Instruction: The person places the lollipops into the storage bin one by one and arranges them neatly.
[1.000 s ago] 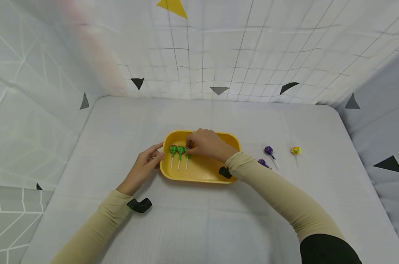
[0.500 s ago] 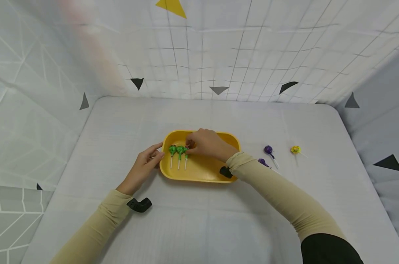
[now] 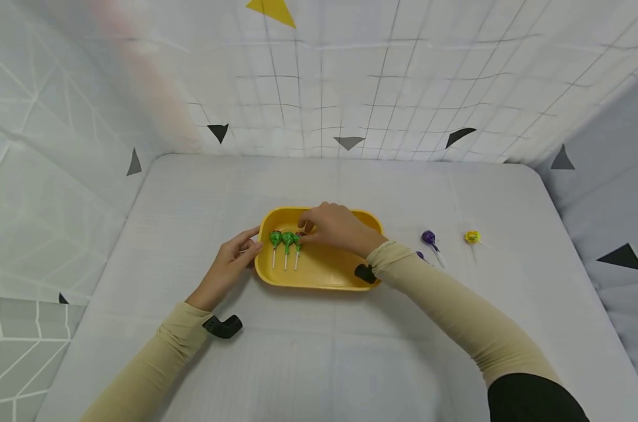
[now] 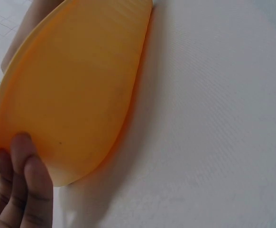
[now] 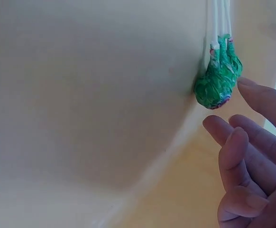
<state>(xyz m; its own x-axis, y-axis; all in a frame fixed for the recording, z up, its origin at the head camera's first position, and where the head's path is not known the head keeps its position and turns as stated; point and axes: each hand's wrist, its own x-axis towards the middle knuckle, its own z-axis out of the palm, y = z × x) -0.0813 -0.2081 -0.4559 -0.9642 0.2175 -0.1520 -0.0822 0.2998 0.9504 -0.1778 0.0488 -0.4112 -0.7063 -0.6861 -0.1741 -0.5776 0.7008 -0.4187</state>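
A yellow tray [image 3: 319, 272] stands mid-table, and my left hand [image 3: 228, 266] holds its left end with the thumb at the rim. In the left wrist view, the fingers [image 4: 36, 190] press the tray's outer wall. Inside, at the tray's left side, three green-wrapped lollipops [image 3: 275, 239] lie in a row with sticks toward me. My right hand [image 3: 340, 230] hovers at the rightmost of them. From the right wrist, the thumb and fingers are spread beside the green wrappers [image 5: 213, 90], with a gap showing between the fingertips and the candy.
To the right of the tray lie two purple lollipops [image 3: 429, 238], one partly hidden by the right sleeve. Farther right is a yellow lollipop [image 3: 472, 237]. A white cloth covers the table [image 3: 276, 363], with white patterned sheets around it.
The right fingers have loosened from the rightmost green lollipop, and the right hand and forearm have shifted slightly right. The left hand keeps its hold on the tray.
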